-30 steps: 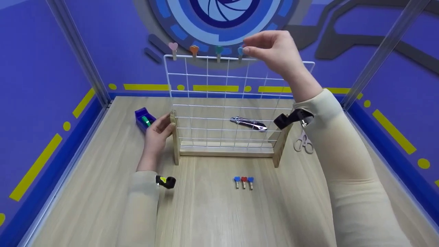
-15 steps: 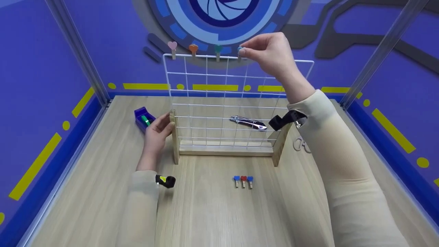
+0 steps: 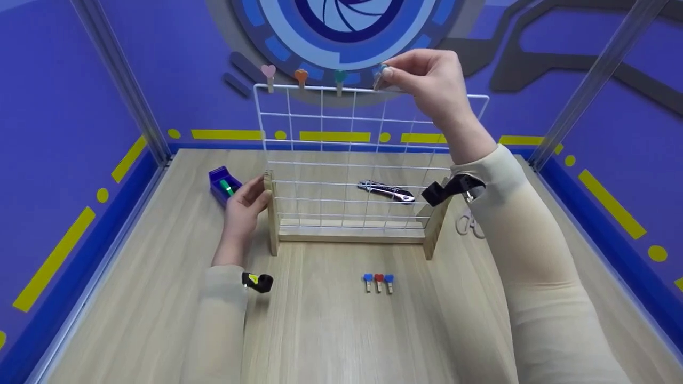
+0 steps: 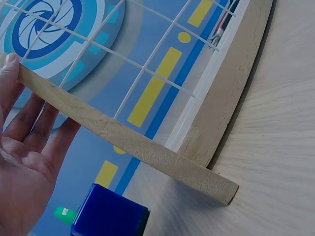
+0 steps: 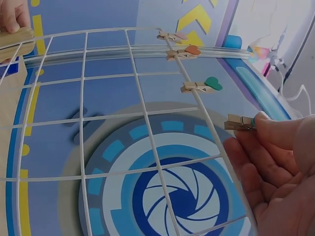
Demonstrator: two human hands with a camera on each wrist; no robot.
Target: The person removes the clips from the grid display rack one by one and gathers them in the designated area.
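My right hand [image 3: 435,80] pinches a small wooden clothespin [image 5: 238,122] with a light blue top between thumb and fingers. In the right wrist view its tip is apart from the top wire of the white wire grid [image 5: 84,118]. Clipped along that wire are a pink heart clothespin [image 3: 269,77], an orange one [image 3: 301,78] and a green one [image 3: 340,81]. My left hand [image 3: 244,213] grips the left wooden post [image 4: 106,125] of the grid's stand, thumb on the near side. Lying in front of the stand are a red heart clothespin [image 3: 379,282] and two blue ones [image 3: 368,282].
Behind the grid lies a utility knife [image 3: 387,191]. A dark blue holder [image 3: 217,178] with a green item in it is beside my left hand. Scissors [image 3: 469,224] lie right of the stand, partly behind my right sleeve. Purple walls enclose the table.
The light blue clothespin stood upright on the top wire and now is tilted in my right hand, off the wire. My right hand has shifted slightly right and up. The left hand stays put.
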